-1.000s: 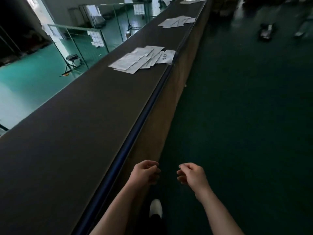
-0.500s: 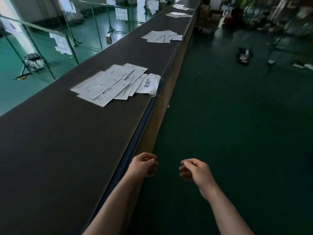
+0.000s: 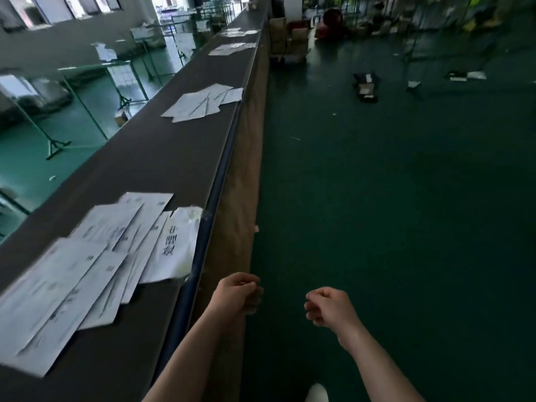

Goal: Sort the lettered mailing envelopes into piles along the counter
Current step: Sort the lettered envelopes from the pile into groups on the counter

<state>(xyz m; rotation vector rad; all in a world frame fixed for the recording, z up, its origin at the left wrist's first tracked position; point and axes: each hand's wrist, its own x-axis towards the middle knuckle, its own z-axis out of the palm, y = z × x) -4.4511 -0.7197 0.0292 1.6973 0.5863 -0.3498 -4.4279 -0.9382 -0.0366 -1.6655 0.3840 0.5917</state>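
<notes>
From the head camera, our left hand (image 3: 236, 294) and right hand (image 3: 330, 307) hang loosely curled, holding nothing, beside the counter (image 3: 162, 158). The nearest envelope pile (image 3: 95, 262) lies just left of our left hand; another pile (image 3: 204, 103) sits well ahead. One envelope (image 3: 177, 248) overhangs the edge; we judge a brushing arm could knock it off.

Green floor (image 3: 406, 198), cardboard boxes (image 3: 287, 39); green metal stands (image 3: 58, 140), white shoe (image 3: 317, 393)
</notes>
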